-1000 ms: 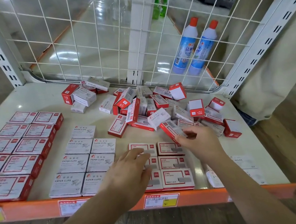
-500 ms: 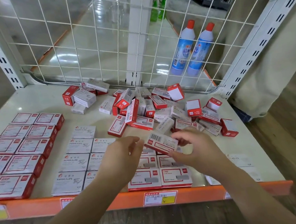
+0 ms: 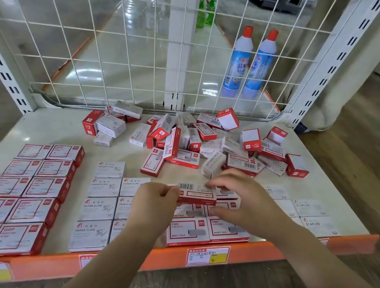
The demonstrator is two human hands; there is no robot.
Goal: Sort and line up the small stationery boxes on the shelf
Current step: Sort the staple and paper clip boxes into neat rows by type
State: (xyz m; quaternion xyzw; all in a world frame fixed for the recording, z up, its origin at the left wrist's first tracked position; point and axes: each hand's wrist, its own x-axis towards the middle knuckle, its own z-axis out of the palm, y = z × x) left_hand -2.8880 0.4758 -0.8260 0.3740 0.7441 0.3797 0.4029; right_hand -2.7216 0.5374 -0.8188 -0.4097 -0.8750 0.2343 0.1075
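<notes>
My left hand [image 3: 155, 206] and right hand [image 3: 236, 194] pinch one red box [image 3: 196, 192]; dropped crooked, it could knock the row [image 3: 207, 229] askew.

A jumbled heap of small red-and-white cardboard stationery boxes [image 3: 198, 142] lies mid-shelf. Left of the heap sit rows of flat red-bordered boxes [image 3: 26, 189]; before it, white paper-clip boxes [image 3: 102, 203]; behind it, two blue plastic bottles [image 3: 248, 63] beyond the wire mesh panel [image 3: 122, 44].
</notes>
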